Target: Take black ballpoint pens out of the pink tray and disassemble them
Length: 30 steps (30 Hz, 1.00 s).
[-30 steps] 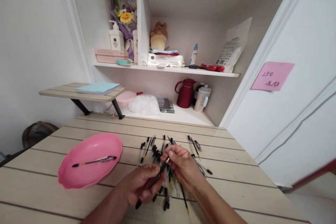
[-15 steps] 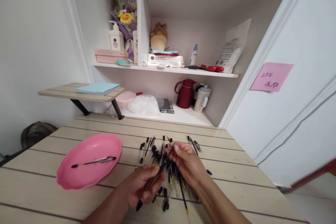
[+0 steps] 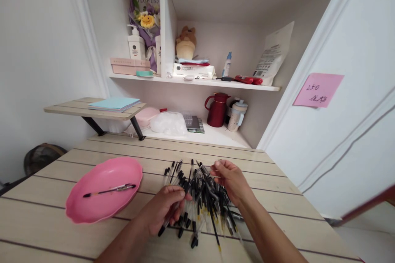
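My left hand (image 3: 168,207) is closed around a pen (image 3: 164,227) with a black end, which slants down to the left out of my fist. Much of that pen is hidden by my fingers. My right hand (image 3: 230,176) is raised over the far right side of the pile, thumb and fingertips pinched together; whatever they hold is too small to make out. Beneath and between both hands spreads a heap of pen parts (image 3: 200,209): clear barrels, black caps and refills with yellowish ends.
To the left sits a pink scalloped dish (image 3: 74,205) holding one assembled-looking pen (image 3: 120,188). Behind it stands a small raised shelf (image 3: 66,107) with blue paper (image 3: 114,103) on top. A red jug (image 3: 217,111) and a tumbler (image 3: 237,117) stand at the back.
My right hand has moved up and to the right, away from the pen in my left hand, uncovering more of the pile. My left hand has barely shifted.
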Tool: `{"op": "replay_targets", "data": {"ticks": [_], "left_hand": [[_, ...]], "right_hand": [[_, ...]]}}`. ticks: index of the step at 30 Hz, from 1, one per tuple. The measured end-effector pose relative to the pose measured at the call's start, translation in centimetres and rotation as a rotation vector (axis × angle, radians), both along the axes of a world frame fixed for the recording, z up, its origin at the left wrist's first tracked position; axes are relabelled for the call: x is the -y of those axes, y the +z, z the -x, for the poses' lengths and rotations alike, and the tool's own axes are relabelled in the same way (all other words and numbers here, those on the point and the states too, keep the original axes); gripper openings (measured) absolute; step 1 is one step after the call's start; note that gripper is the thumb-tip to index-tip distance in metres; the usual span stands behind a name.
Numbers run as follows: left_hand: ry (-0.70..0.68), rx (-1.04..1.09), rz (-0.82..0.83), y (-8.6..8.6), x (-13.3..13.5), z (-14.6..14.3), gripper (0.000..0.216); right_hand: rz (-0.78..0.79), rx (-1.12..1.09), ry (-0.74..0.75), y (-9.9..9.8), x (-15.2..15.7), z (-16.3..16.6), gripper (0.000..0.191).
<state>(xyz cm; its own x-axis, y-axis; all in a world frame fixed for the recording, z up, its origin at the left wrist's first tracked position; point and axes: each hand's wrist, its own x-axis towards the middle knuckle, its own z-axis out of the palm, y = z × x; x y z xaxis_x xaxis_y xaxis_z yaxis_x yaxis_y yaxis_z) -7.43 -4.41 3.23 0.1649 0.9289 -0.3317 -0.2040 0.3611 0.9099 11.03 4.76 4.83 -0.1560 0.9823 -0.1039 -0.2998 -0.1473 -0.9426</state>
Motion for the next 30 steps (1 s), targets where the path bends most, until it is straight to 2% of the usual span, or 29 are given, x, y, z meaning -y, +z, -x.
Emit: {"op": "replay_targets", "data": {"ticks": [2, 5, 7, 10, 12, 14, 17, 20, 24, 27, 30], "left_hand": [[0.017, 0.002, -0.01, -0.3, -0.1, -0.2, 0.031], [-0.001, -0.001, -0.021, -0.5, 0.1, -0.7, 0.033], [-0.024, -0.017, -0.013, -0.3, 0.4, -0.9, 0.034], [-0.04, -0.103, -0.022, 0.2, 0.5, -0.6, 0.034], [0.01, -0.215, -0.069, 0.4, 0.1, 0.0, 0.032], [0.129, -0.341, -0.157, 0.4, -0.6, 0.7, 0.029], [0.271, -0.503, -0.279, 0.0, -1.9, 1.6, 0.028], [0.271, -0.642, -0.333, -0.7, -2.8, 2.0, 0.028], [0.254, -0.717, -0.341, -1.2, -3.1, 1.6, 0.026], [0.297, -0.721, -0.337, -0.3, -2.9, 1.8, 0.033], [0.36, -0.805, -0.361, 1.5, -2.4, 4.5, 0.036]], "right_hand": [[0.034, 0.061, 0.118, -0.6, 1.1, 1.4, 0.03], [-0.02, 0.064, 0.092, -1.2, 2.2, 3.2, 0.03], [-0.076, 0.061, 0.023, -1.1, 1.8, 3.1, 0.03], [-0.134, 0.054, -0.14, 0.0, -0.4, 0.5, 0.03], [-0.167, 0.011, -0.294, 0.7, -1.9, -1.8, 0.03], [-0.175, 0.029, -0.34, 0.9, -2.9, -3.1, 0.029], [-0.152, 0.238, -0.191, -0.5, -2.8, -2.5, 0.023], [-0.145, 0.458, -0.006, -2.7, -1.7, -0.2, 0.019], [-0.228, 0.697, 0.06, -4.0, -1.2, 0.9, 0.016], [-0.281, 0.771, 0.059, -3.7, -1.6, 0.0, 0.018], [-0.296, 0.798, 0.05, -3.2, -1.9, -0.9, 0.018]]}}
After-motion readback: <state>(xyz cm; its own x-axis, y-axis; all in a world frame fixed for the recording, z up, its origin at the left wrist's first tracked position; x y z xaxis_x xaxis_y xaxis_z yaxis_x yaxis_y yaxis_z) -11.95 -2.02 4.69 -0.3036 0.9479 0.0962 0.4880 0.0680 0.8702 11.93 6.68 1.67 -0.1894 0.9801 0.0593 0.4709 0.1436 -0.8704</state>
